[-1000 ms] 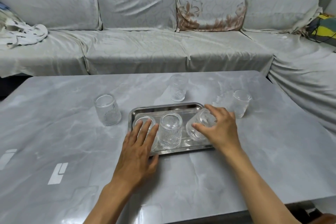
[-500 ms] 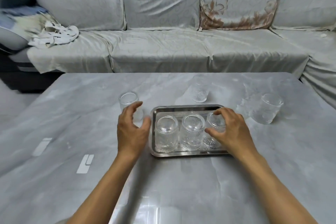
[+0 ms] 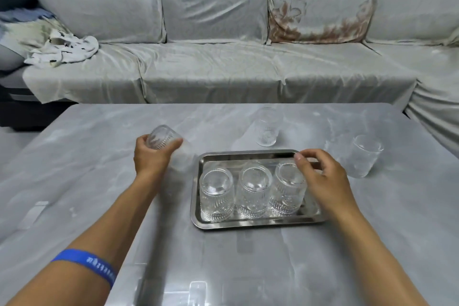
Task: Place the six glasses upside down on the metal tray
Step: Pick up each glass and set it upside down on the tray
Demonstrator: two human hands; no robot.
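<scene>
Six glasses, one metal tray point(image 3: 258, 223), two hands

Three glasses point(image 3: 216, 196) point(image 3: 253, 192) point(image 3: 288, 189) are standing inverted on the tray, two point(image 3: 267, 126) point(image 3: 364, 155) are sitting on the tabletop point(image 3: 99, 181), and one point(image 3: 164, 140) is riding in the left hand point(image 3: 151, 159)

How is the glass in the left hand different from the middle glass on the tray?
The clear ribbed glass in the left hand is lifted off the grey table and tilted sideways; the clear ribbed middle glass stands upside down on the shiny metal tray. The left hand grips one; nothing touches the other. Both look alike.
</scene>
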